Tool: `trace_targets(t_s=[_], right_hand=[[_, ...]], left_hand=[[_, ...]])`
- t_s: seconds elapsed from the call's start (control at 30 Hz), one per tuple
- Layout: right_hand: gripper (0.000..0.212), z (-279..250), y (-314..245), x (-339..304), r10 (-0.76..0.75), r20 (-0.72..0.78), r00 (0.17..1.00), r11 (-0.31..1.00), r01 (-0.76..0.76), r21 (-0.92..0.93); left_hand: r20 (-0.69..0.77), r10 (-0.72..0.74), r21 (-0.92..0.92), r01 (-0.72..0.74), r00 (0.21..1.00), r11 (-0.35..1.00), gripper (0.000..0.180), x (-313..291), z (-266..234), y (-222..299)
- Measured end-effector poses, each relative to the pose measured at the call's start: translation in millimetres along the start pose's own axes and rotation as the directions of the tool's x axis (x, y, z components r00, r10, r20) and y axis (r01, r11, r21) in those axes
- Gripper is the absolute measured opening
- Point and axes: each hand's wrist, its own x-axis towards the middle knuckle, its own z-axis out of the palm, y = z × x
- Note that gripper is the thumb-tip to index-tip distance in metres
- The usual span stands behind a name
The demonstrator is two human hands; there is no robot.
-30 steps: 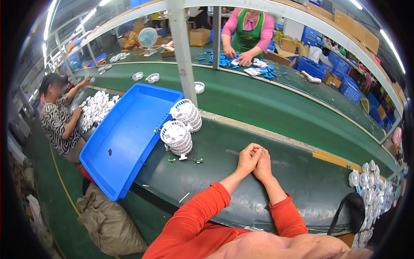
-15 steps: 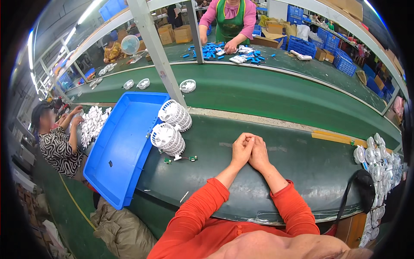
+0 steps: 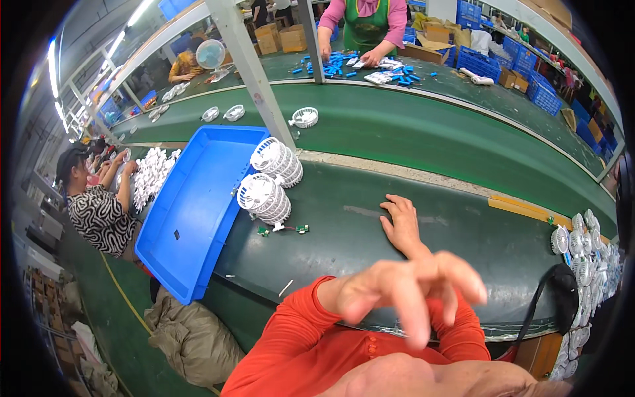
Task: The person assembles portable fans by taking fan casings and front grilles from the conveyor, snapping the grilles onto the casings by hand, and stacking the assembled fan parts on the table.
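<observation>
My left hand (image 3: 413,288) is raised over the near part of the bench, close to the camera. Its fingers are apart and hold nothing, and it covers part of my right forearm. Beyond it, my right hand (image 3: 401,221) rests on the dark green bench top (image 3: 337,258) with fingers spread and nothing in it. To their left stand two stacks of round white fan cages, a nearer stack (image 3: 264,200) and a farther stack (image 3: 278,162). Small green circuit boards (image 3: 302,229) lie in front of the nearer stack.
A blue tray (image 3: 192,218) stands left of the stacks. Many small white fans (image 3: 582,268) pile up at the right end, beside a black strapped item (image 3: 561,291). A green conveyor belt (image 3: 397,132) runs behind the bench. Co-workers sit at left and stand across the belt.
My hands were clasped together on the bench and have parted. The left has lifted toward me, while the right stays on the bench with its fingers opened. The view has shifted slightly.
</observation>
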Motion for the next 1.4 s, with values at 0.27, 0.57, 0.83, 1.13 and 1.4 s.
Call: trace_targets(t_s=[0.27,0.57,0.83,1.13,1.4], right_hand=[[0.032,-6,-1,1,0.018,0.012,1.0,1.0,-0.017,-0.026],[0.033,-2,-6,2,-0.009,0.025,1.0,1.0,0.009,-0.019],[0.034,-1,-6,1,-0.014,0.025,1.0,1.0,0.014,-0.027],[0.032,-2,-4,2,-0.003,0.036,0.999,0.999,0.004,-0.032],[0.033,-2,-3,1,0.008,0.043,0.999,0.999,-0.006,-0.031]], left_hand=[[0.025,-0.139,-0.506,0.132,0.99,0.852,0.086,0,39,13],[-0.193,0.239,-0.684,-0.306,0.951,0.662,0.087,31,62,-1],[-0.053,-0.39,-0.753,0.219,0.919,0.62,0.135,23,55,48],[-0.029,-0.052,-0.853,0.003,0.998,0.522,0.154,20,51,21],[-0.144,-0.059,-0.747,-0.07,0.988,0.662,0.127,29,51,25]])
